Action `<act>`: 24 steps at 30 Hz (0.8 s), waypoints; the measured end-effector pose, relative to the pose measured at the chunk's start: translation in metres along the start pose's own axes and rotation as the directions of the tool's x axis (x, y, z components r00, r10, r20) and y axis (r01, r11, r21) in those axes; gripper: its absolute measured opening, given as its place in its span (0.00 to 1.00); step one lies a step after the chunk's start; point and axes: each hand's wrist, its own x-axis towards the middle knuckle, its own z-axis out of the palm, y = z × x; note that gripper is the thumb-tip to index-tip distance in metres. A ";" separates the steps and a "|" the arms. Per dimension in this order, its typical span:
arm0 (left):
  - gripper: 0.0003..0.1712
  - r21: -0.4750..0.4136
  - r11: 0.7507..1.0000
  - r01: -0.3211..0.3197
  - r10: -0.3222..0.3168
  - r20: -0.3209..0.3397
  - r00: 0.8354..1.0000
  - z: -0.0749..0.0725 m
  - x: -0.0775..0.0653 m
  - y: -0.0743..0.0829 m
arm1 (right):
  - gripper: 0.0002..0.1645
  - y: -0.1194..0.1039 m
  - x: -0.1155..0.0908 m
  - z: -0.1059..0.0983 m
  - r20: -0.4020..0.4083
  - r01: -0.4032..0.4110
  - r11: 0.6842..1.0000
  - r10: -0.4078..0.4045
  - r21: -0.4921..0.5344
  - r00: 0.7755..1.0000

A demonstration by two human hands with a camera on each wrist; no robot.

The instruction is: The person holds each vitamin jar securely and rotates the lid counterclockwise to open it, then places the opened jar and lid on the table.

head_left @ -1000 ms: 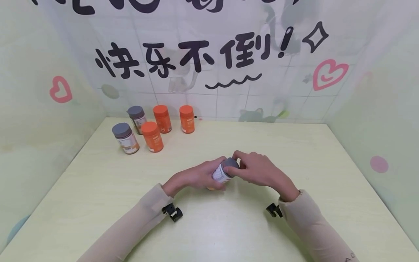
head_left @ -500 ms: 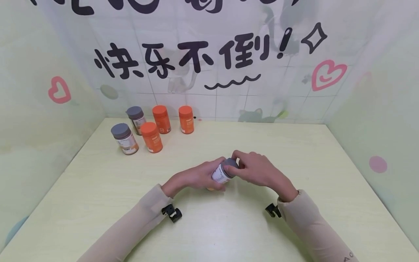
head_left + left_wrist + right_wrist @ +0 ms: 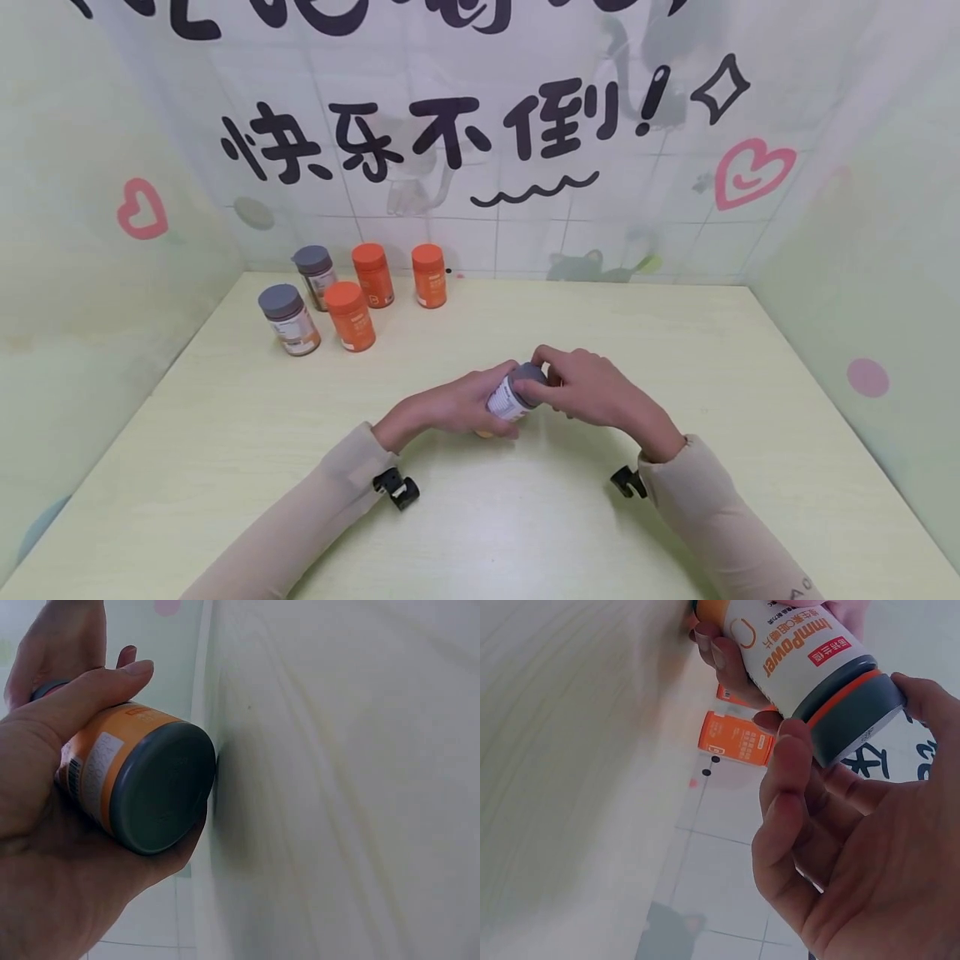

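Observation:
A supplement bottle [image 3: 506, 403] with a white and orange label is tilted between both hands, its grey cap [image 3: 531, 382] up and to the right. My left hand [image 3: 457, 402] grips the body, the thumb along one side. My right hand [image 3: 596, 387] pinches the cap's rim between thumb and fingers. The right wrist view shows an orange band between the cap [image 3: 859, 720] and the body. Turned towards the left wrist camera is the bottle's dark base [image 3: 161, 787], low over the table. In the head view, the fingers hide part of the cap and body.
At the back left stand two grey-capped bottles [image 3: 291, 323] [image 3: 318, 279] and three orange bottles [image 3: 351, 318] [image 3: 373, 277] [image 3: 430, 277]. The pale tabletop [image 3: 675, 333] meets a printed back wall [image 3: 487, 237] and side walls. Black wrist mounts [image 3: 396, 488] hang from both sleeves.

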 end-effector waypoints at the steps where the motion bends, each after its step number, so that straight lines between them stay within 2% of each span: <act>1: 0.33 -0.005 1.000 -0.002 0.002 0.002 1.000 0.000 0.000 0.001 | 0.21 0.000 0.000 -0.001 0.005 0.003 1.000 -0.003 0.006 1.000; 10: 0.33 0.007 1.000 -0.010 0.010 -0.003 1.000 0.000 0.000 0.002 | 0.25 -0.001 -0.002 -0.002 -0.015 0.001 1.000 -0.001 0.001 1.000; 18: 0.34 -0.004 1.000 -0.014 0.014 0.001 1.000 0.000 0.000 0.003 | 0.20 -0.001 -0.002 -0.002 0.007 0.037 0.998 -0.037 0.042 0.999; 24: 0.36 -0.006 1.000 -0.011 0.011 0.002 1.000 0.000 0.001 0.004 | 0.20 -0.001 -0.003 -0.004 0.005 0.048 0.998 -0.048 0.036 0.999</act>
